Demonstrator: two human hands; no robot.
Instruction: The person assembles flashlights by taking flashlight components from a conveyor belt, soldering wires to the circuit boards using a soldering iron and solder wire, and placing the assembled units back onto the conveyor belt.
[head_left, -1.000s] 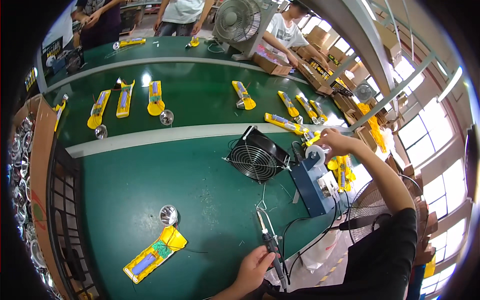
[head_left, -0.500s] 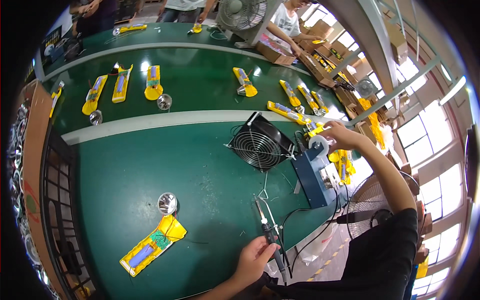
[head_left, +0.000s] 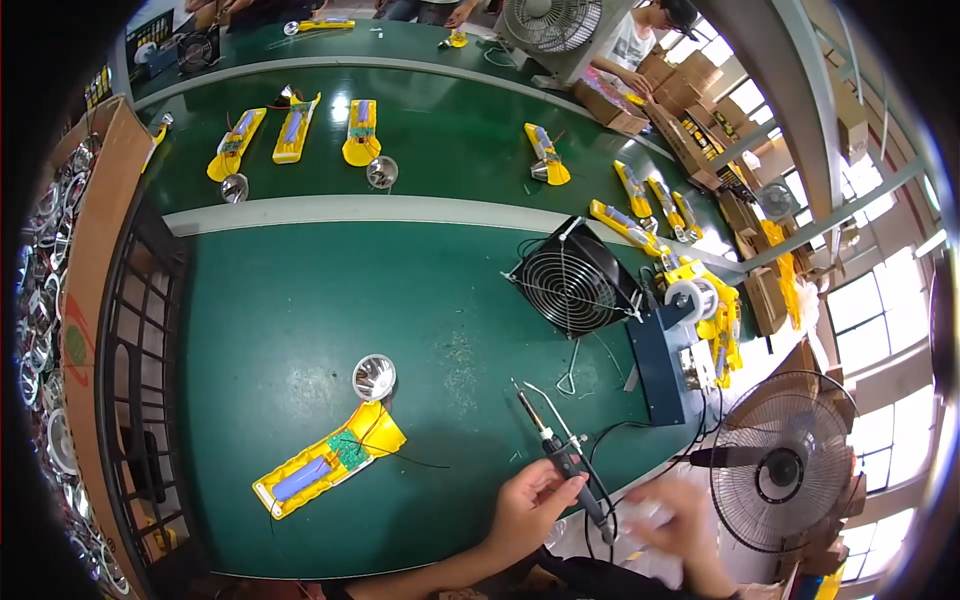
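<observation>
My left hand (head_left: 527, 508) is closed around a dark-handled soldering iron (head_left: 567, 461), whose metal tip points up and away over the green table. A thin bent feed tube runs alongside the iron. Close by on the right, my right hand (head_left: 686, 528) is smeared by motion, so its fingers cannot be read. Left of the iron lies an open yellow flashlight housing (head_left: 384, 432) with a blue battery (head_left: 301, 481), a green circuit board (head_left: 348, 450) and loose wires. A shiny round reflector (head_left: 374, 377) sits at its far end.
A black box fan (head_left: 570, 285) stands beyond the iron, beside a blue soldering station (head_left: 660, 365) with a white spool (head_left: 692, 299). A black rack (head_left: 140, 350) and a carton of reflectors (head_left: 95, 270) border the left. More yellow housings lie on the far belt; a pedestal fan (head_left: 783, 465) is at right.
My right hand has come away from the spool at the station and down towards my left hand. The view has shifted, and the left hand still grips the soldering iron.
</observation>
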